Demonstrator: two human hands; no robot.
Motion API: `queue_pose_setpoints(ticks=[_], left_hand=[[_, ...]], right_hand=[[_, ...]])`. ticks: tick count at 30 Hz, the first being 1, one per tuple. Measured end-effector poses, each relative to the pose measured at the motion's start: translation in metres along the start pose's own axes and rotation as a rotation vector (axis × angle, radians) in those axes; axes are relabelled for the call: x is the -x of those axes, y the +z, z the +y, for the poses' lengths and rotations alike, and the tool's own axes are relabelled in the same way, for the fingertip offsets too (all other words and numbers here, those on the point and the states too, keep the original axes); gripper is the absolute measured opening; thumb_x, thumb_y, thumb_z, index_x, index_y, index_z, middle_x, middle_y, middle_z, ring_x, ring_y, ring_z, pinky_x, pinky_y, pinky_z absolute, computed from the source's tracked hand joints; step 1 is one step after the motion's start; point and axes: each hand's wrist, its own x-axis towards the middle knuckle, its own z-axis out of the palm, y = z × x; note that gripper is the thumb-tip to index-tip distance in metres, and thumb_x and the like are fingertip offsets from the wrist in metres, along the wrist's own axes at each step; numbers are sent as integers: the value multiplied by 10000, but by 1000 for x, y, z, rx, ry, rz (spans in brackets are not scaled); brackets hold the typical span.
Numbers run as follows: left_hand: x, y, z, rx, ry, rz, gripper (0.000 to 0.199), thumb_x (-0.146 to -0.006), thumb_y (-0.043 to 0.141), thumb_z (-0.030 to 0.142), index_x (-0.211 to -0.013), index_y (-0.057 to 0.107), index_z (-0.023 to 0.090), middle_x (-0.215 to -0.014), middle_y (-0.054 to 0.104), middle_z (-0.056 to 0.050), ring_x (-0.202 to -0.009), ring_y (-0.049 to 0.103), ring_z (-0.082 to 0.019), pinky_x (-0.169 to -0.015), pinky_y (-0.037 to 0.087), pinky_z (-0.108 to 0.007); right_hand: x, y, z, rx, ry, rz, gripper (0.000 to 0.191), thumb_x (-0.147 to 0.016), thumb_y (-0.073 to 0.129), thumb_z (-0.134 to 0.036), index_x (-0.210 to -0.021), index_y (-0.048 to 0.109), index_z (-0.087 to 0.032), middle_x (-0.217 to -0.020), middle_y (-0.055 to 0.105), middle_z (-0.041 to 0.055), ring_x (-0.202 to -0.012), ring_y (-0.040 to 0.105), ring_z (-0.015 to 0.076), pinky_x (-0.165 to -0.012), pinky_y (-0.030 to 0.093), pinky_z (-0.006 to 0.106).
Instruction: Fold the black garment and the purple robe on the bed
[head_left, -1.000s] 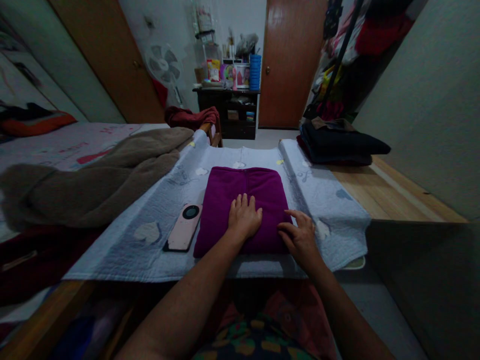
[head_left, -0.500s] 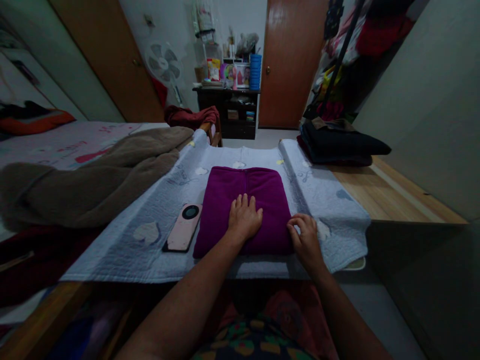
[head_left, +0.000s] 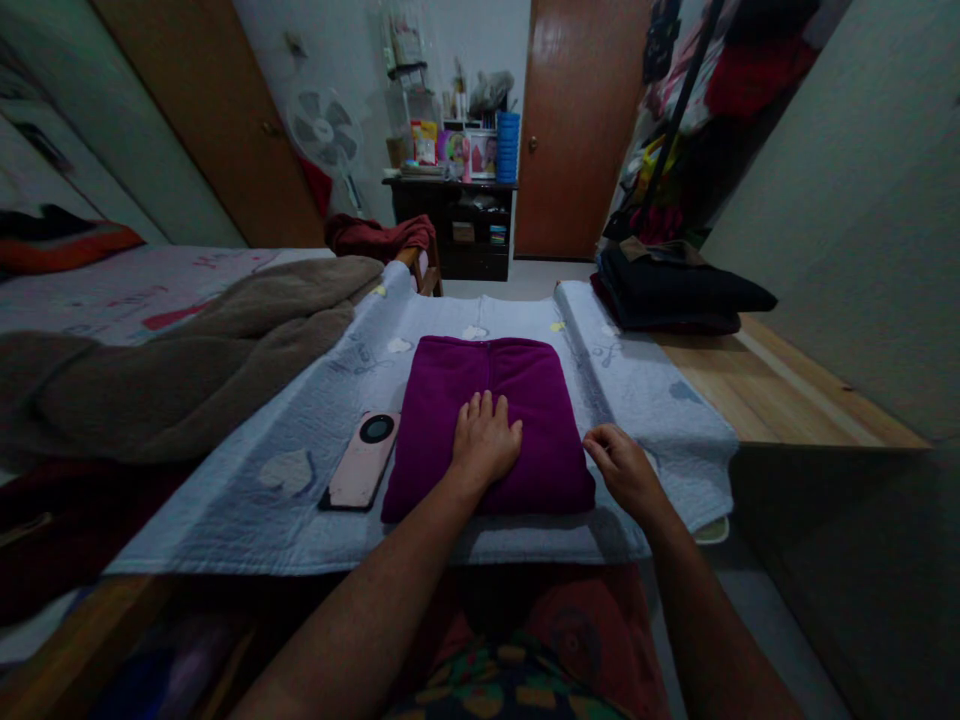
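Observation:
A folded purple garment (head_left: 525,380) lies flat on a light blue patterned cloth (head_left: 420,545). My left hand (head_left: 486,437) rests palm down on the middle of the garment, its fingers spread a little and holding nothing. Just off the garment's right edge is my right hand (head_left: 616,460), with thumb and fingertips drawn together; whether anything is between them is too small to make out. A pink phone (head_left: 361,465) with a round black camera ring lies on the cloth, left of the garment.
A brown fleece blanket (head_left: 195,370) lies on the bed to the left. Dark folded clothes (head_left: 682,285) are stacked at the right, partly over a wooden board (head_left: 802,390). Farther back stand a fan (head_left: 326,125) and a dark cabinet (head_left: 472,235).
My right hand has moved slightly right, away from the garment's edge, and its fingers have drawn closer together. My left hand stays flat on the garment.

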Motion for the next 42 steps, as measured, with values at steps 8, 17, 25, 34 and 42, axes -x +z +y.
queue_pose_setpoints(ticks=[8, 17, 25, 34, 42], left_hand=[[-2, 0, 0, -4, -10, -13, 570, -943, 329, 461, -1391, 440, 127, -1457, 440, -173, -1361, 361, -322, -1103, 253, -473], [-1, -2, 1, -11, -9, -3, 568, -944, 338, 462, -1383, 449, 118, -1451, 445, -176, -1357, 366, -320, -1101, 265, -460], [-1, -1, 1, -12, -4, -5, 572, -941, 336, 465, -1382, 454, 120, -1446, 450, -176, -1355, 370, -319, -1105, 262, -461], [-1, 1, 0, -15, -14, -20, 589, -941, 326, 481, -1404, 424, 131, -1466, 429, -164, -1375, 340, -306, -1117, 240, -454], [0, -1, 0, 11, -18, -13, 592, -933, 342, 477, -1403, 436, 129, -1469, 427, -161, -1382, 330, -309, -1129, 227, -459]], right_hand=[[18, -10, 1, -5, -65, -126, 152, -846, 537, -320, -772, 638, -235, -840, 606, 43, -841, 563, 207, -811, 439, 350], [24, -3, 1, 118, -125, -116, 94, -835, 549, -260, -777, 616, -231, -865, 598, 52, -864, 546, 222, -806, 424, 364], [20, -11, 24, 247, -83, -3, 161, -890, 419, -286, -749, 483, -241, -803, 567, 67, -782, 528, 220, -741, 410, 341], [13, -34, 19, 509, 146, -292, 361, -962, 338, -400, -734, 545, -211, -750, 645, 67, -715, 604, 197, -643, 363, 289], [-24, -42, -6, 789, 3, -145, 154, -856, 591, -261, -956, 673, -179, -1010, 637, 114, -932, 573, 243, -780, 387, 320]])
